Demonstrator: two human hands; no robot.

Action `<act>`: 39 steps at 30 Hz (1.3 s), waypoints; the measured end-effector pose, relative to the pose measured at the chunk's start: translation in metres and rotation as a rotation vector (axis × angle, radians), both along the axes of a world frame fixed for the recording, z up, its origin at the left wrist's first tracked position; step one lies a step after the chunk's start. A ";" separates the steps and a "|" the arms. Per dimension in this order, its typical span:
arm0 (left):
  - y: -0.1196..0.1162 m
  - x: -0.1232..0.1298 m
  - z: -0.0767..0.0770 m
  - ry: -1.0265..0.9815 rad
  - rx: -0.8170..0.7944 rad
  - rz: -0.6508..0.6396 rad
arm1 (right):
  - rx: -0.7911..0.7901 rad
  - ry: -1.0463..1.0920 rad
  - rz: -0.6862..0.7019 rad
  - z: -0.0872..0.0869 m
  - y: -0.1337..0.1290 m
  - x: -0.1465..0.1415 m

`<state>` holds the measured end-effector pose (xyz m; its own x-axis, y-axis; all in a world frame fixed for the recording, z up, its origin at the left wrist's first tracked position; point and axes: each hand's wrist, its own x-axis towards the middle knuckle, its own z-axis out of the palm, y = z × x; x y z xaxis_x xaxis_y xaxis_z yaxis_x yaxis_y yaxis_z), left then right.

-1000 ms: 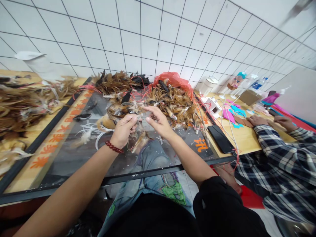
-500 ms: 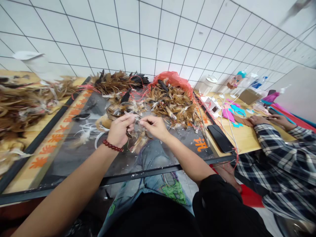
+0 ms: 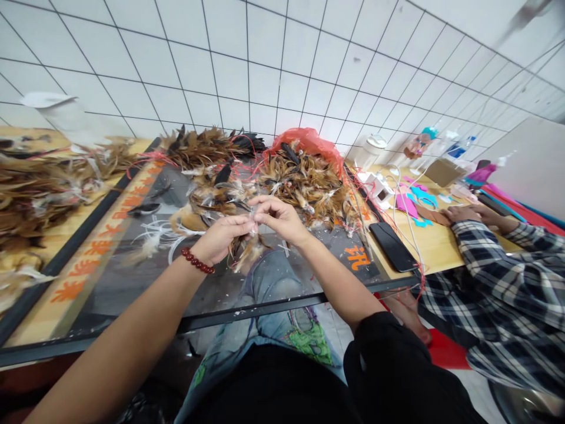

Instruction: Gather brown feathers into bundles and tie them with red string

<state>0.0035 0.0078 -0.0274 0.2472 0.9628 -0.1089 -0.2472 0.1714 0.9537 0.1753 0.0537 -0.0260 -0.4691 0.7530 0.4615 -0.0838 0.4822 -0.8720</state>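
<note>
My left hand (image 3: 227, 235), with a dark red bead bracelet (image 3: 197, 261) on its wrist, is closed in a pinch above the glass tabletop. My right hand (image 3: 280, 219) pinches at the same spot, and the fingertips of both hands meet. Something small and whitish shows between them, too small to name. Just below the fingers is a small tuft of brown and white feathers (image 3: 248, 253); whether it is held or lies on the glass I cannot tell. Beyond my hands lies a loose pile of feathers (image 3: 212, 191). White plastic ties (image 3: 165, 232) lie left of my left hand.
A larger brown feather heap (image 3: 309, 185) sits against a red plastic bag (image 3: 306, 140). More feathers (image 3: 39, 182) cover the left table. To the right are a black phone (image 3: 392, 246), white cables, and a co-worker's hands (image 3: 468, 215) beside coloured cut pieces (image 3: 408, 203).
My left hand has moved slightly right and down, and its pale strip no longer shows there. My right hand has turned, its fingers now above the left fingertips. A small white strip shows beside it.
</note>
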 end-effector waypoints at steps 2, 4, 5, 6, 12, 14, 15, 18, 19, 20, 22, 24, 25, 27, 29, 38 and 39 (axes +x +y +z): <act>-0.001 -0.001 0.000 0.047 -0.023 -0.066 | -0.022 0.001 0.113 0.000 -0.002 0.000; -0.002 -0.002 0.000 0.059 -0.050 -0.122 | -0.102 0.015 0.173 -0.001 -0.003 0.000; -0.003 -0.003 0.000 0.065 -0.055 -0.137 | -0.140 0.021 0.172 -0.002 -0.003 0.000; -0.003 -0.003 0.000 0.077 -0.049 -0.139 | -0.169 0.021 0.158 -0.003 -0.003 -0.001; -0.002 0.002 -0.002 0.445 0.370 0.012 | -0.213 -0.014 0.002 -0.003 -0.002 -0.002; -0.004 0.005 -0.003 0.649 0.572 0.103 | -0.205 -0.031 -0.036 -0.003 -0.003 -0.002; -0.005 0.006 -0.003 0.743 0.651 0.157 | -0.206 -0.029 -0.043 -0.003 -0.004 -0.003; -0.010 0.009 -0.003 0.924 0.797 0.289 | -0.248 0.010 -0.032 -0.005 -0.005 -0.005; -0.011 0.009 -0.003 0.938 0.820 0.303 | -0.274 0.030 -0.027 -0.005 -0.005 -0.006; -0.012 0.010 -0.002 0.928 0.836 0.301 | -0.303 0.053 -0.024 -0.006 -0.005 -0.007; -0.013 0.010 -0.002 0.852 0.851 0.271 | -0.365 0.108 -0.022 -0.007 -0.004 -0.008; -0.012 0.010 -0.002 0.754 0.845 0.259 | -0.428 0.161 -0.020 -0.008 -0.002 -0.008; -0.011 0.010 -0.003 0.708 0.834 0.265 | -0.451 0.183 -0.019 -0.008 -0.001 -0.008; -0.009 0.009 -0.004 0.633 0.800 0.284 | -0.462 0.200 -0.016 -0.008 0.001 -0.007; -0.007 0.008 -0.005 0.590 0.760 0.298 | -0.422 0.172 -0.022 -0.007 0.001 -0.006; 0.000 0.005 -0.011 0.398 0.593 0.313 | -0.001 -0.050 -0.113 -0.004 -0.005 -0.005; 0.000 0.006 -0.011 0.339 0.548 0.332 | 0.056 -0.056 -0.137 -0.003 -0.006 -0.005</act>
<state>0.0092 0.0081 -0.0382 -0.0297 0.9195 0.3920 0.1211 -0.3860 0.9145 0.1706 0.0479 -0.0290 -0.3899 0.7855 0.4806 0.0336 0.5337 -0.8450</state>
